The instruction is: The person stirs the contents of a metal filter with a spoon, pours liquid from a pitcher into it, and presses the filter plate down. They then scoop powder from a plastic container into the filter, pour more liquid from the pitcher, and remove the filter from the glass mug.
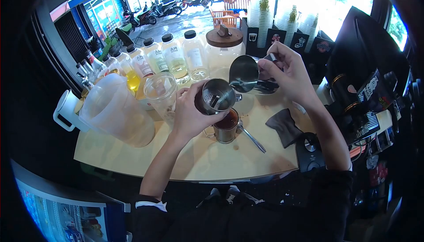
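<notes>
My left hand is wrapped round a metal drip coffee filter, which shows a small bar and pale specks inside. My right hand grips the handle of a steel pitcher, tilted with its mouth toward the filter. Any stream between them cannot be made out. Just below the filter, a mug of dark reddish-brown liquid stands on the wooden table. A metal spoon lies beside the mug on its right.
On the left stand a large cloudy plastic jug and a clear plastic container. Several bottles and a wood-lidded jar line the back. A dark cloth and a small black device lie right.
</notes>
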Demonstrator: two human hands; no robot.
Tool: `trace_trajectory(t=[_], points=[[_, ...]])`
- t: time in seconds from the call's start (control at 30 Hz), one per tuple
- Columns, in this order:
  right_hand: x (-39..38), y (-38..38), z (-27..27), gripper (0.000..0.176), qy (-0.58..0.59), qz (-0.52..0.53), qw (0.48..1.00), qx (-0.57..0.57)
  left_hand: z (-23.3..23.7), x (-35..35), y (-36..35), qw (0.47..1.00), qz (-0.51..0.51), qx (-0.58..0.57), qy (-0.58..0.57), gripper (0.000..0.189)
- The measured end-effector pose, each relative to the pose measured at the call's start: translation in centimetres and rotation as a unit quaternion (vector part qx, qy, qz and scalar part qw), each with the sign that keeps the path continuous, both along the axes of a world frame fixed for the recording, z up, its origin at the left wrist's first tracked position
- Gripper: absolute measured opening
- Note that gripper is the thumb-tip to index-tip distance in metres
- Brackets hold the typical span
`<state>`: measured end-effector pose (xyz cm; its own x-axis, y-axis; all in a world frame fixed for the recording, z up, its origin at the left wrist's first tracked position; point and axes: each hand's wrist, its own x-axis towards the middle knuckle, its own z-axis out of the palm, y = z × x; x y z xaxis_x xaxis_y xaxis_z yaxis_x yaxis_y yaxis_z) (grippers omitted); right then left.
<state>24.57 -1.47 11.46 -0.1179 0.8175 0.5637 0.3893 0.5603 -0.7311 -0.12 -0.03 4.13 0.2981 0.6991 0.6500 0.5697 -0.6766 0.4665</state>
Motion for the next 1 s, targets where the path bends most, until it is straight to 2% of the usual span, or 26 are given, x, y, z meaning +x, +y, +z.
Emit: trace_trajectory(t=[0.1,0.17,0.3,0.5,0.63,0.8,0.87,1.0], points=[[0.5,0.1,-0.7,0.017,0.061,0.012,0.998,0.010,0.1,0.2,0.1,0.997,-0.025,-0.024,-0.064,0.073],[0.5,-0.3,-1.0,0.017,0.212,0.053,0.975,-0.042,0.6,0.3,-0.2,0.991,-0.047,-0.086,-0.094,0.073],[2.7,0.8,-4.6,0.018,0.185,0.009,0.982,-0.022,0.6,-0.1,-0.1,0.989,-0.062,-0.094,-0.100,0.075],[4.3,1.9,-13.1,0.017,0.240,-0.063,0.965,-0.085,0.8,-0.5,-0.1,0.979,-0.089,-0.139,-0.119,0.077],[3.3,1.2,-15.8,0.016,0.322,-0.065,0.938,-0.110,0.6,-0.8,0.1,0.978,-0.084,-0.148,-0.122,0.080],[3.0,1.7,-19.3,0.019,0.350,-0.082,0.928,-0.102,0.5,-0.9,0.3,0.977,-0.084,-0.152,-0.126,0.083],[2.7,1.8,-19.9,0.022,0.364,-0.109,0.921,-0.089,0.8,-1.0,0.2,0.973,-0.086,-0.164,-0.138,0.084],[2.1,1.0,-20.5,0.022,0.388,-0.101,0.911,-0.096,1.6,-1.0,0.2,0.971,-0.093,-0.160,-0.148,0.085]])
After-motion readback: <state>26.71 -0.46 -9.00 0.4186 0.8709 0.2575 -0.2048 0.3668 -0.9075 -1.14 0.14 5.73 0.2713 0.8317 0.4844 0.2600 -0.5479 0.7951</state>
